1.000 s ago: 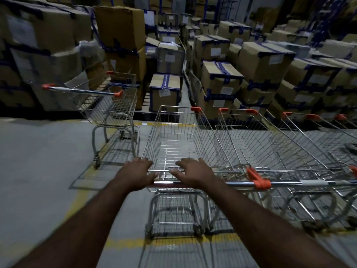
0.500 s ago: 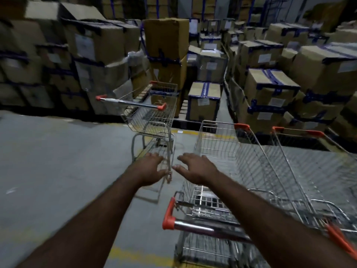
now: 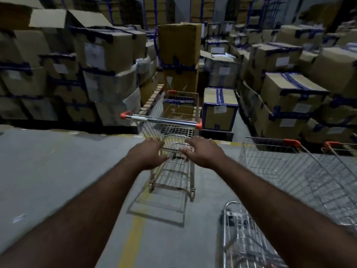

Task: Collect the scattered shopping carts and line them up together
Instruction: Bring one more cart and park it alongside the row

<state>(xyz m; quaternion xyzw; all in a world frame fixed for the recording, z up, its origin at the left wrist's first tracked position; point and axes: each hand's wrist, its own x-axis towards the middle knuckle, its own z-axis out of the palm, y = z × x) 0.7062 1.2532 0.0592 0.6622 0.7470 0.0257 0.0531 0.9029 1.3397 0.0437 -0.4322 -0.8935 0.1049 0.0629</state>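
Lone cart [image 3: 174,120] ahead; 2 carts [image 3: 270,165] rt; L hand [image 3: 149,153], R hand [image 3: 202,151] empty.

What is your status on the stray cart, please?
Left hand, right hand open, holding nothing. Stray cart ahead by the boxes, handle untouched. Parked carts at right, not blocking.

Bright wire-mesh metal cart [image 3: 174,120] with glossy chrome handle, orange plastic end caps; matt cardboard boxes [image 3: 220,111]; smooth grey floor [image 3: 58,171].
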